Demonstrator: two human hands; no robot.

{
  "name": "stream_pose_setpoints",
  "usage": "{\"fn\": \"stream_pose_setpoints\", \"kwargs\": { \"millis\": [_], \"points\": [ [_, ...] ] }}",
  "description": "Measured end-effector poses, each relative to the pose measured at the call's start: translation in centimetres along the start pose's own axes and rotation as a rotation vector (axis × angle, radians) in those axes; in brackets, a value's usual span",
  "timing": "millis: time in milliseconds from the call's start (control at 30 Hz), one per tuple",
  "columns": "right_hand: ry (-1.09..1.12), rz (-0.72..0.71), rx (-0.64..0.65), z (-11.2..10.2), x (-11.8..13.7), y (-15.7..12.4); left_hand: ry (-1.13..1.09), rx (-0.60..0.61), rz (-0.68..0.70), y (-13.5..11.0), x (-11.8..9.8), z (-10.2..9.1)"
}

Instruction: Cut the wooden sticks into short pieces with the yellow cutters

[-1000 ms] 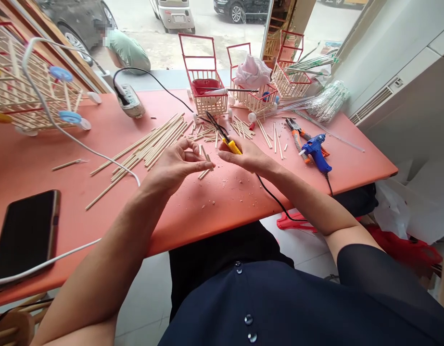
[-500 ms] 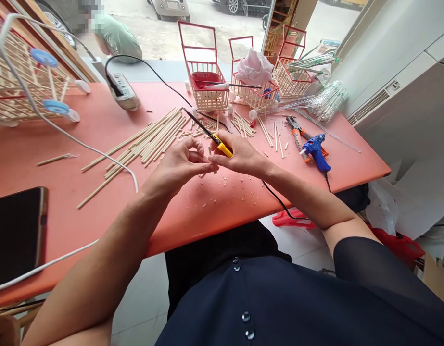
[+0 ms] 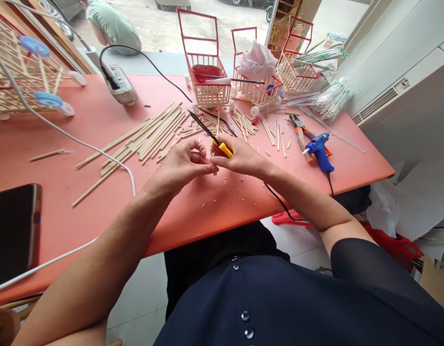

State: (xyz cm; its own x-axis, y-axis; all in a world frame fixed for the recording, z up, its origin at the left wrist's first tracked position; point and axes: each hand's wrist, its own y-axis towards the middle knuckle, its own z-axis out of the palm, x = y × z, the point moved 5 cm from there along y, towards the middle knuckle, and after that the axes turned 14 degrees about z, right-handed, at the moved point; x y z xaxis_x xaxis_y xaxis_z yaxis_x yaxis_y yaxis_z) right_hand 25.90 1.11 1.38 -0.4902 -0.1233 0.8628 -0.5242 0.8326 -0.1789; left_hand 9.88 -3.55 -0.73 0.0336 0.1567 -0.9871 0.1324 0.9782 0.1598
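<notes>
Bench [image 3: 193, 223] in front of you, and here at the middle are both your hands, close together just above the surface! Your left hand [image 3: 181, 164] is closed in a pinch, a short stick [image 3: 215, 173] caught at the tips of thumb and fingers, its lower end poking out below. Right up against that spot is your right hand [image 3: 243, 156], wrapped around a yellow-handled tool [image 3: 226, 150], its dark, narrow tip aimed forward and to your left; whether the two thumbs actually touch, you can't tell from this angle. Pale crumbs [image 3: 203, 204] dot the surface below. Look beyond your left hand: long sticks [image 3: 149, 137] lie in a loose fan, and short cut pieces [image 3: 245, 122] are scattered past your right. Behind those stands a little wooden cart [image 3: 210, 99] with a red bowl [image 3: 203, 73] inside, and just beside it a second cart [image 3: 260, 96] piled with pale cloth [image 3: 258, 60]. Over on your right, the blue glue gun [image 3: 320, 150] rests against the orange-handled pliers [image 3: 300, 137]. Way out left, there's your phone [image 3: 12, 230], lying flat near the edge, with a power strip [image 3: 121, 86] farther back and a tilted cart [image 3: 12, 72] showing its blue wheels [image 3: 48, 99].
</notes>
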Motion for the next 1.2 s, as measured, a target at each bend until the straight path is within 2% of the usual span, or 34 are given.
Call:
{"fn": "stream_pose_setpoints", "kwargs": {
  "millis": [167,367,567,767,967,1100,1200],
  "points": [
    [0.008,-0.012,0.023,0.2,-0.2,0.1,-0.001,-0.004,-0.026,0.1,-0.1,0.1],
    [0.205,0.005,0.113,0.5,-1.0,0.3,-0.009,0.054,-0.042,-0.2,-0.2,-0.1],
    [0.384,0.035,0.077,-0.8,-1.9,0.4,-0.028,0.085,-0.129,-1.0,-0.5,-0.1],
    [0.416,0.055,0.108,-0.8,-1.9,0.3,-0.065,0.102,-0.2,-1.3,-0.2,0.4],
    [0.413,0.021,0.047,-0.3,-1.7,0.3,-0.081,0.015,-0.194,-1.3,0.5,0.8],
    [0.365,-0.002,-0.007,-0.1,-1.6,0.1,-0.075,-0.066,-0.145,-1.5,-0.1,1.2],
    [0.347,0.007,-0.005,-0.3,-1.4,-0.1,-0.098,-0.065,-0.13,-1.5,-0.6,1.5]
  ]
}}
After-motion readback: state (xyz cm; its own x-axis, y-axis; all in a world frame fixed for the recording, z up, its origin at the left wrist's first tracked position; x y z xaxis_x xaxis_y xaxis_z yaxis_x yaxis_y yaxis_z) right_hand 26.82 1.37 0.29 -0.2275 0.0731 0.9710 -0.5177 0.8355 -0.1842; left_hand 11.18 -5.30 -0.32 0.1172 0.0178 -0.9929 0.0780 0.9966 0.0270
